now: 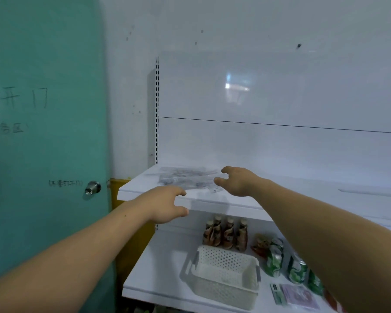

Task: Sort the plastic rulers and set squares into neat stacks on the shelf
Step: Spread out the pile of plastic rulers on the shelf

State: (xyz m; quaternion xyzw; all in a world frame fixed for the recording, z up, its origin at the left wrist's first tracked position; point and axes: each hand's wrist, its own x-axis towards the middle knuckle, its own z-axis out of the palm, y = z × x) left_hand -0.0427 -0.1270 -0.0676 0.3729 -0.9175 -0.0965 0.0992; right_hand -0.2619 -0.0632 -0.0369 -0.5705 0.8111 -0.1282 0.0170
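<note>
The clear rulers and set squares (185,178) lie in a loose, overlapping heap at the left end of the upper shelf (303,199), flat on its white surface. Both hands are empty. The left hand (167,204) hangs in front of the shelf's front edge with fingers and thumb spread. The right hand (237,181) sits just beside the heap's right edge, fingers loosely hooked; whether it touches a piece I cannot tell.

These look like thin, light, stiff sheets of plastic, smooth and probably slippery against one another and against the shelf. Lying flat, they give little to pinch from above. I would slide one toward the front edge, or lift a corner with a fingertip, then take it by its long edge between thumb and fingers. Being see-through, single pieces are hard to pick out.
</note>
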